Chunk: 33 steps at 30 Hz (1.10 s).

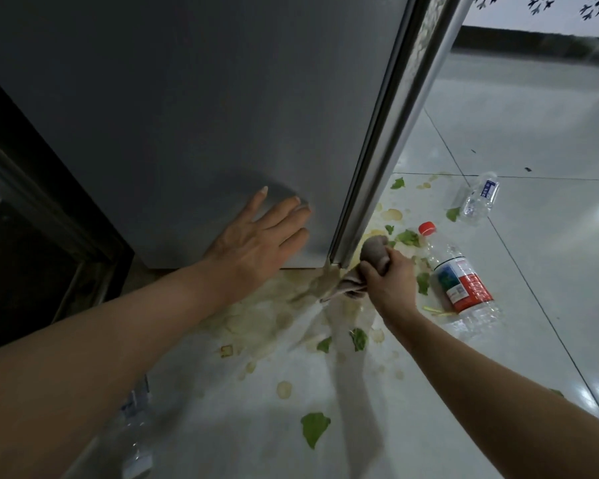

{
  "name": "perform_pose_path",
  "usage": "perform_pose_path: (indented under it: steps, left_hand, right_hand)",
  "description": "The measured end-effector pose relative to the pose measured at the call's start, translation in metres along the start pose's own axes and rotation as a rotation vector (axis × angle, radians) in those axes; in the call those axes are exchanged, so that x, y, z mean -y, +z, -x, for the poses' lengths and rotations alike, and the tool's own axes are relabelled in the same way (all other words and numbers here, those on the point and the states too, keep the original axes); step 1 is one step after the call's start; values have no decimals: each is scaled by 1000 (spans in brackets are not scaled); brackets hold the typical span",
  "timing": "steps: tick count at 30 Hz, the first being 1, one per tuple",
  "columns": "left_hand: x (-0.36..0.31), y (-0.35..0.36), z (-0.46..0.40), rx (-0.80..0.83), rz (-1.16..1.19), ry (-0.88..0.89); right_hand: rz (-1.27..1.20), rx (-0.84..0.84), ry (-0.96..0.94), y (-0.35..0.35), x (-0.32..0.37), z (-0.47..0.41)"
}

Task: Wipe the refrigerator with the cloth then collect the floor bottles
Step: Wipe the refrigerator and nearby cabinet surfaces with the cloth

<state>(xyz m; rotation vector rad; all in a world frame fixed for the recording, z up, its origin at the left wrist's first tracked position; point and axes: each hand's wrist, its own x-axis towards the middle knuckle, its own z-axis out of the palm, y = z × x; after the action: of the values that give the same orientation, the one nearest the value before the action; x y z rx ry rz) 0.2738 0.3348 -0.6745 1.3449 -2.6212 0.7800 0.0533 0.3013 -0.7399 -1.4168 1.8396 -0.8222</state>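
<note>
The grey refrigerator [194,108] fills the upper left, its side panel facing me. My left hand [256,236] presses flat on that panel near its bottom, fingers straight. My right hand [388,274] grips a bunched brownish cloth [374,252] against the refrigerator's lower front corner, by the door edge. On the floor to the right lies a clear bottle with a red cap and red label [459,271]. A smaller clear bottle with a blue label [479,197] lies farther back. A third clear bottle [137,426] shows partly under my left forearm.
Yellowish spill stains [274,305] and green leaf scraps [314,426] cover the white tiled floor [533,133] around the refrigerator's corner. A dark cabinet or doorway [32,219] stands at the left. A dark skirting runs along the far wall.
</note>
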Motion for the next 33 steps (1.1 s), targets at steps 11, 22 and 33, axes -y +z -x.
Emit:
perform_pose_path:
  steps: [11, 22, 33]
  left_hand:
    - [8, 17, 1, -116, -102, -18]
    - [17, 18, 0, -93, -134, 17]
    - [27, -35, -19, 5, -173, 24]
  right_hand:
    - [79, 18, 3, 51, -21, -29]
    - [195, -71, -73, 55, -15, -38]
    - [-24, -223, -328, 9, 40, -24]
